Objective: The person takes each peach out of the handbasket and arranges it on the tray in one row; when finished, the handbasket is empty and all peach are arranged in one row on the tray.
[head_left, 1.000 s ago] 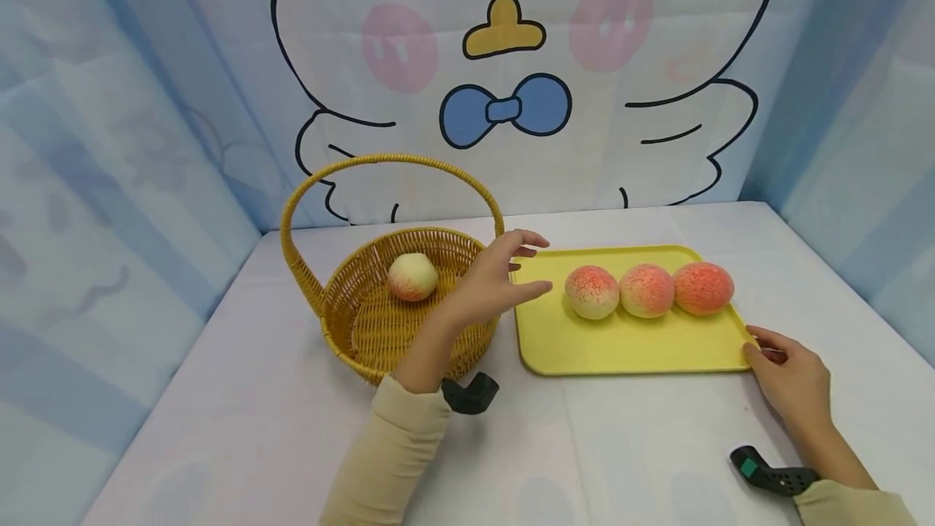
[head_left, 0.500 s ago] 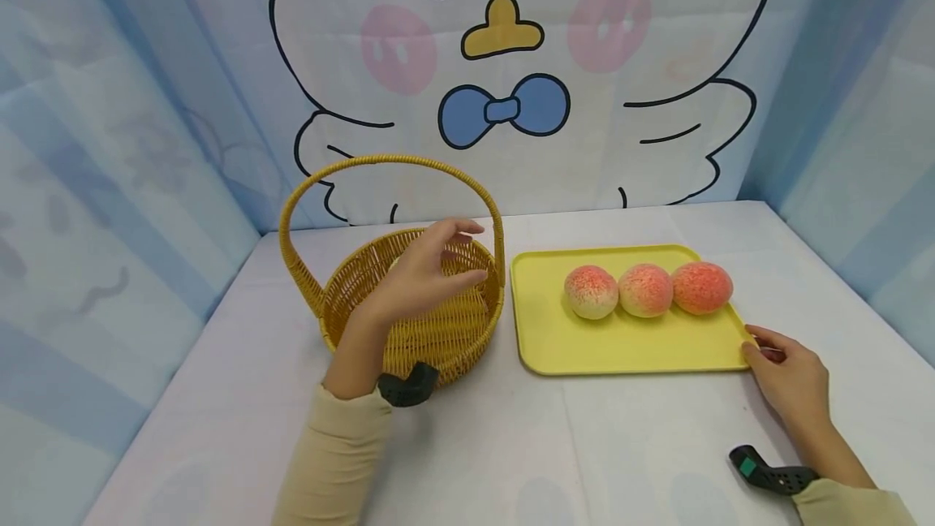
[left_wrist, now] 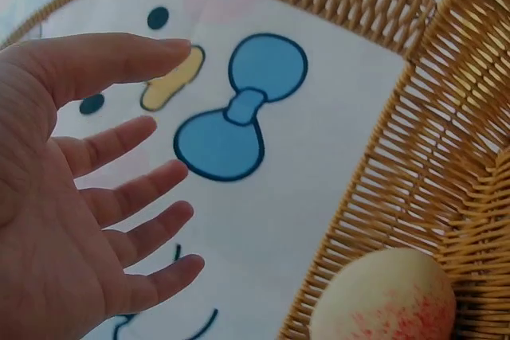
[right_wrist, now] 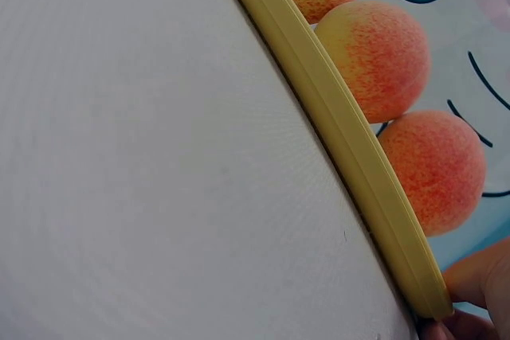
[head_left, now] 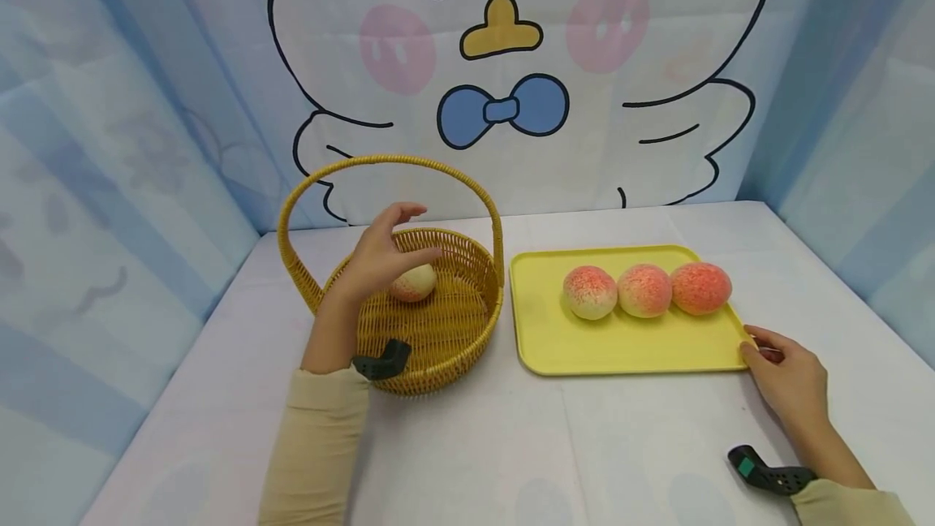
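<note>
My left hand [head_left: 374,260] hovers over the left side of a woven basket [head_left: 445,331], fingers spread and relaxed, holding nothing. Partly behind that hand lies a pale peach [head_left: 415,284] with a red-speckled side, inside the basket. The left wrist view shows the bare palm [left_wrist: 56,252], apart from the peach. My right hand [head_left: 791,380] pinches the near right corner of a yellow tray [head_left: 628,354], thumb on the rim and fingers lower. On the tray three peaches sit in a touching row: a speckled peach [head_left: 589,293], a pinker peach [head_left: 644,291] and a redder peach [head_left: 701,288].
A tall arched handle [head_left: 390,159] rises over the basket. Both containers stand on a white-covered table [head_left: 497,453], with a narrow gap between them. Behind hangs a cloth backdrop [head_left: 584,169] with a cartoon face; blue curtains flank the sides.
My left hand has moved left, from the gap between basket and tray to above the basket's left side. The right hand, tray and peaches have stayed in place.
</note>
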`<state>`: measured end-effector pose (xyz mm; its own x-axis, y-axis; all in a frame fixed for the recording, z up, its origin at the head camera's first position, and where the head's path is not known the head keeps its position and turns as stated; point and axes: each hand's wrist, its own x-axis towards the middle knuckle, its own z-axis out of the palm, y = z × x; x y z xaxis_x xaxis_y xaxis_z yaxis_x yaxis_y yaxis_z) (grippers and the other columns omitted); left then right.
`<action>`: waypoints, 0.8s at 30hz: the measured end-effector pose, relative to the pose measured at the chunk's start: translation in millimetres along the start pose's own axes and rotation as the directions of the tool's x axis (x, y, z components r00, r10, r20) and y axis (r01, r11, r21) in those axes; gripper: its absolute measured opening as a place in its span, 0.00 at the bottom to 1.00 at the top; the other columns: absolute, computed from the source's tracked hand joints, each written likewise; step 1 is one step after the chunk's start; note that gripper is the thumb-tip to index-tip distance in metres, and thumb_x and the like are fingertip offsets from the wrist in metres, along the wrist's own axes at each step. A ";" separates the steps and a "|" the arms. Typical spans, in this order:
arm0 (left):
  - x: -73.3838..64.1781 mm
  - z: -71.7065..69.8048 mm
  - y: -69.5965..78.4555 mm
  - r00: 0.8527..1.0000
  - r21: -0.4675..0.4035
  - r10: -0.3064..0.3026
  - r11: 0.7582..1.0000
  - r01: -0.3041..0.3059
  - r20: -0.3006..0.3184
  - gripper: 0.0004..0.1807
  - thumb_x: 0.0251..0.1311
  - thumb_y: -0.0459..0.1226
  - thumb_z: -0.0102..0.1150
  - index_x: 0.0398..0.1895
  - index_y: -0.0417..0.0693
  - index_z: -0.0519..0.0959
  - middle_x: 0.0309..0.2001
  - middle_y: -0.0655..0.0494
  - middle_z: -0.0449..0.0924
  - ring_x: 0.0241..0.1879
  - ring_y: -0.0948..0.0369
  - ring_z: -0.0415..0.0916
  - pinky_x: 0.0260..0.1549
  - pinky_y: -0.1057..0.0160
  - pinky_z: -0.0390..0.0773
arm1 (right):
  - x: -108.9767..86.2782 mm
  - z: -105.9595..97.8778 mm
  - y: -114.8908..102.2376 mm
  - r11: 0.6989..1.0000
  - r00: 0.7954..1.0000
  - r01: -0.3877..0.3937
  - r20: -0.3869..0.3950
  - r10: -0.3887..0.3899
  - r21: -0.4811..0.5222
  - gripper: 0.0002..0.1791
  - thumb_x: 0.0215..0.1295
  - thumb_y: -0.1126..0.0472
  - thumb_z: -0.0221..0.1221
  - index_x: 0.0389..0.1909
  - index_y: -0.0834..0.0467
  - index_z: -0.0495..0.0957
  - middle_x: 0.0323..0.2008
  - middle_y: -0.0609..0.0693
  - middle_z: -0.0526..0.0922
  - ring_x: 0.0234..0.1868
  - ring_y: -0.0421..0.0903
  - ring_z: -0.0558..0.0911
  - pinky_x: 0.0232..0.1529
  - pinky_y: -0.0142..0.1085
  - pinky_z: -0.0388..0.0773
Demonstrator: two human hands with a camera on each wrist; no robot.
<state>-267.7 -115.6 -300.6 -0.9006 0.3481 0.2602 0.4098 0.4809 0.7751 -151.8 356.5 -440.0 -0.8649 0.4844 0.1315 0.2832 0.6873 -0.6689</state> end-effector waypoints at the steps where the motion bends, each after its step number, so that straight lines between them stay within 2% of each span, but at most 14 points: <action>1: 0.5 0.0 -3.8 1.000 -0.018 -0.015 1.000 0.015 -0.006 0.34 0.53 0.43 0.65 0.61 0.47 0.63 0.63 0.52 0.61 0.64 0.53 0.52 0.58 0.46 0.55 | 0.0 0.0 -0.1 1.000 1.000 0.002 0.000 -0.002 -0.001 0.23 0.64 0.59 0.51 0.55 0.69 0.71 0.41 0.66 0.76 0.35 0.49 0.70 0.28 0.33 0.63; 5: 2.6 2.1 -18.3 0.997 -0.073 -0.078 0.994 0.076 -0.019 0.34 0.53 0.42 0.65 0.61 0.44 0.63 0.63 0.49 0.61 0.64 0.51 0.52 0.59 0.46 0.55 | 0.2 -0.8 -0.3 1.000 1.000 0.003 0.002 -0.003 -0.001 0.23 0.64 0.59 0.51 0.55 0.69 0.71 0.41 0.67 0.75 0.35 0.50 0.70 0.28 0.33 0.63; 9: 2.9 4.4 -29.6 0.987 -0.128 -0.161 0.979 0.157 -0.022 0.33 0.54 0.42 0.64 0.62 0.43 0.63 0.64 0.48 0.58 0.66 0.51 0.50 0.59 0.46 0.55 | -0.8 -1.2 -0.7 1.000 1.000 -0.007 0.004 0.007 -0.005 0.23 0.64 0.59 0.51 0.56 0.69 0.70 0.42 0.67 0.75 0.36 0.52 0.71 0.28 0.33 0.63; 13: 2.4 3.8 -39.3 0.971 -0.191 -0.237 0.954 0.230 -0.014 0.34 0.55 0.42 0.63 0.62 0.43 0.62 0.66 0.47 0.54 0.67 0.51 0.46 0.60 0.47 0.54 | -1.3 -1.5 -1.3 1.000 1.000 -0.018 0.007 0.019 -0.004 0.23 0.65 0.59 0.51 0.56 0.69 0.70 0.43 0.68 0.75 0.37 0.52 0.71 0.28 0.32 0.63; 18: 1.1 3.9 -50.1 0.942 -0.217 -0.335 0.920 0.327 0.000 0.35 0.55 0.42 0.63 0.64 0.44 0.61 0.67 0.44 0.53 0.67 0.49 0.46 0.59 0.47 0.55 | -0.8 -2.0 -1.6 1.000 1.000 -0.015 0.010 0.015 -0.002 0.23 0.65 0.59 0.51 0.56 0.69 0.70 0.44 0.68 0.74 0.38 0.53 0.71 0.27 0.31 0.63; 20: 0.8 4.6 -53.4 0.933 -0.223 -0.359 0.910 0.349 -0.008 0.35 0.54 0.41 0.63 0.64 0.45 0.61 0.67 0.44 0.53 0.67 0.49 0.46 0.59 0.47 0.56 | -1.1 -1.9 -1.7 1.000 1.000 -0.006 0.008 0.006 -0.005 0.23 0.64 0.59 0.51 0.56 0.69 0.70 0.44 0.68 0.75 0.38 0.53 0.72 0.28 0.30 0.63; 24: 0.5 5.3 -58.9 0.926 -0.231 -0.376 0.905 0.358 -0.038 0.36 0.52 0.38 0.65 0.64 0.43 0.61 0.66 0.44 0.54 0.66 0.48 0.48 0.59 0.47 0.56 | -1.5 -2.6 -0.8 1.000 1.000 0.010 0.004 -0.010 -0.006 0.23 0.64 0.59 0.51 0.56 0.69 0.71 0.44 0.68 0.75 0.37 0.52 0.72 0.28 0.30 0.63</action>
<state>-291.4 -139.4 -349.1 -0.9935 0.1102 -0.0287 0.0146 0.3735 0.9275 -149.7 356.6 -437.7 -0.8692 0.4755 0.1357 0.2769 0.6954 -0.6632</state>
